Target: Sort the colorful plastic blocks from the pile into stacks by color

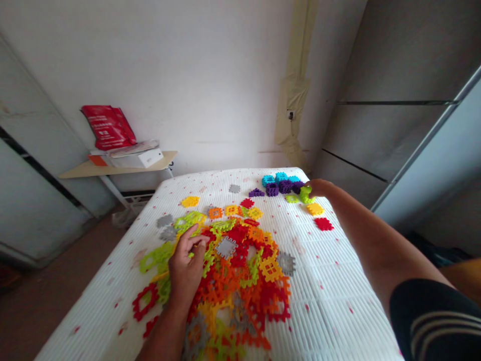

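My left hand is over the left side of a loose heap of interlocking plastic pieces in red, orange, yellow, green and grey. Its fingers are bent and apart, with nothing held between them. At the far right of the table, my right hand has its fingers closed on a green piece. Beside that piece stand purple stacks, with blue stacks behind them. A flat green piece, a yellow piece and a red piece lie nearby.
The pieces lie on a white ribbed cloth with red spots. Behind on the left, a small table holds a white box and a red bag. A grey cabinet stands at the right, beyond the cloth's edge.
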The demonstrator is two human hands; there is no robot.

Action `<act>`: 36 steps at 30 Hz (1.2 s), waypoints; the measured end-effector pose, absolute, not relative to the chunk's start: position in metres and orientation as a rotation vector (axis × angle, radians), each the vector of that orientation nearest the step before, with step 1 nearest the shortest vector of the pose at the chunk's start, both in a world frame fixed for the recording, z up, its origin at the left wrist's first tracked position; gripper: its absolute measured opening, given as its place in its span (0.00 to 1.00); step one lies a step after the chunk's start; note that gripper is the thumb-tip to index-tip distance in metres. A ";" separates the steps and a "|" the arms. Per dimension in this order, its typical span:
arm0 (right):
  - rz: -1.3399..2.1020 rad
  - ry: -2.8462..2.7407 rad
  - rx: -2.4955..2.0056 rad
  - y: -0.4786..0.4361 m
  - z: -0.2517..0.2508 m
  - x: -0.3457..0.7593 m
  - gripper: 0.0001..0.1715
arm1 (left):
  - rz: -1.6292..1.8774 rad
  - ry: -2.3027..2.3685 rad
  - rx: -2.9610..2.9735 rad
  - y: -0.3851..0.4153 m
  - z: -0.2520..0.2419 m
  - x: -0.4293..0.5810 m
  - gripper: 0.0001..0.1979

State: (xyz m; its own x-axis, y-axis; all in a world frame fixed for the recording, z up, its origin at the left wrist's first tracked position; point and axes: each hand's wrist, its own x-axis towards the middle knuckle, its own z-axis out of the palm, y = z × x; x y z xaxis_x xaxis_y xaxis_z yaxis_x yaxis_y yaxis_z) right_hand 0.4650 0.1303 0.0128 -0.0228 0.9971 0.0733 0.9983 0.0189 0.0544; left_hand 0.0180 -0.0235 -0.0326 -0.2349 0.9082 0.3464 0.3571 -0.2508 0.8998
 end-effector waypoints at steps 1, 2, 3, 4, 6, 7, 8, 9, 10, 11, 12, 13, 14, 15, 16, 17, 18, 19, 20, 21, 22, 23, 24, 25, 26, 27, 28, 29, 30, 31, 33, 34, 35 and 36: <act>-0.152 -2.225 -2.211 0.128 0.015 0.464 0.32 | 1.508 1.519 1.544 -0.024 -0.032 0.018 0.24; -0.164 -2.220 -2.247 0.125 0.019 0.462 0.33 | 1.516 1.514 1.547 -0.024 -0.032 0.018 0.24; -0.181 -2.213 -2.283 0.122 0.022 0.459 0.33 | 1.527 1.510 1.550 -0.024 -0.032 0.017 0.24; -0.213 -2.206 -2.291 0.117 0.025 0.454 0.34 | 1.542 1.507 1.552 -0.025 -0.032 0.017 0.23; -0.277 -2.208 -2.215 0.103 0.030 0.440 0.34 | 1.574 1.507 1.564 -0.027 -0.032 0.015 0.22; -0.290 -2.226 -2.127 0.093 0.030 0.430 0.35 | 1.589 1.512 1.584 -0.030 -0.031 0.013 0.21; -0.286 -2.259 -2.003 0.080 0.029 0.418 0.34 | 1.603 1.522 1.626 -0.033 -0.029 0.010 0.18; -0.259 -2.298 -1.866 0.066 0.027 0.404 0.32 | 1.615 1.530 1.698 -0.037 -0.027 0.006 0.16; -0.203 -2.354 -1.703 0.049 0.023 0.389 0.29 | 1.625 1.527 1.800 -0.043 -0.025 0.001 0.13; -0.139 -2.408 -1.529 0.030 0.019 0.373 0.27 | 1.633 1.504 1.927 -0.050 -0.024 -0.004 0.11; -0.090 -2.464 -1.355 0.011 0.013 0.356 0.25 | 1.634 1.454 2.068 -0.058 -0.023 -0.010 0.10; -0.066 -2.509 -1.205 -0.010 0.008 0.340 0.24 | 1.616 1.383 2.215 -0.068 -0.023 -0.017 0.11; -0.047 -2.527 -1.104 -0.031 0.004 0.323 0.24 | 1.583 1.302 2.349 -0.078 -0.024 -0.023 0.14; -0.014 -2.561 -1.012 -0.050 0.000 0.309 0.25 | 1.524 1.223 2.461 -0.089 -0.027 -0.028 0.16; 0.020 -2.600 -0.907 -0.068 -0.003 0.296 0.27 | 1.441 1.168 2.551 -0.100 -0.031 -0.033 0.19; 0.046 -2.639 -0.806 -0.084 -0.005 0.285 0.28 | 1.366 1.130 2.613 -0.111 -0.037 -0.037 0.20; 0.074 -2.687 -0.728 -0.098 -0.007 0.276 0.31 | 1.273 1.094 2.673 -0.120 -0.043 -0.039 0.22; 0.094 -2.727 -0.663 -0.108 -0.009 0.269 0.33 | 1.184 1.063 2.740 -0.128 -0.049 -0.041 0.25; 0.107 -2.760 -0.620 -0.115 -0.012 0.265 0.36 | 1.091 1.029 2.814 -0.134 -0.054 -0.041 0.28; 0.111 -2.782 -0.596 -0.119 -0.015 0.262 0.37 | 0.987 0.990 2.899 -0.139 -0.058 -0.041 0.31; 0.105 -2.792 -0.590 -0.120 -0.019 0.259 0.38 | 0.882 0.963 2.981 -0.141 -0.062 -0.040 0.33; 0.087 -2.790 -0.600 -0.119 -0.023 0.258 0.38 | 0.781 0.949 3.050 -0.142 -0.063 -0.039 0.34; 0.061 -2.787 -0.612 -0.117 -0.028 0.256 0.37 | 0.687 0.956 3.097 -0.142 -0.064 -0.038 0.35; 0.030 -2.783 -0.619 -0.114 -0.033 0.255 0.37 | 0.614 0.977 3.124 -0.141 -0.064 -0.036 0.35; -0.006 -2.775 -0.626 -0.110 -0.038 0.253 0.35 | 0.567 1.005 3.134 -0.139 -0.063 -0.034 0.35; -0.047 -2.763 -0.635 -0.106 -0.043 0.252 0.34 | 0.539 1.040 3.130 -0.137 -0.063 -0.031 0.35; -0.094 -2.746 -0.641 -0.101 -0.046 0.250 0.32 | 0.523 1.074 3.120 -0.134 -0.062 -0.029 0.33; -0.143 -2.721 -0.647 -0.097 -0.050 0.248 0.30 | 0.509 1.099 3.111 -0.131 -0.063 -0.026 0.32; -0.194 -2.690 -0.658 -0.092 -0.052 0.247 0.28 | 0.497 1.123 3.102 -0.128 -0.063 -0.022 0.30; -0.247 -2.655 -0.674 -0.087 -0.053 0.245 0.25 | 0.491 1.148 3.091 -0.125 -0.064 -0.019 0.29; -0.332 -2.597 -0.706 -0.077 -0.054 0.243 0.19 | 0.488 1.195 3.064 -0.117 -0.065 -0.013 0.27; -0.355 -2.577 -0.725 -0.072 -0.053 0.242 0.17 | 0.509 1.216 3.047 -0.113 -0.066 -0.009 0.27; -0.367 -2.560 -0.744 -0.066 -0.051 0.240 0.15 | 0.548 1.242 3.026 -0.109 -0.066 -0.006 0.27; -0.367 -2.544 -0.763 -0.061 -0.049 0.239 0.15 | 0.596 1.266 3.004 -0.105 -0.066 -0.003 0.26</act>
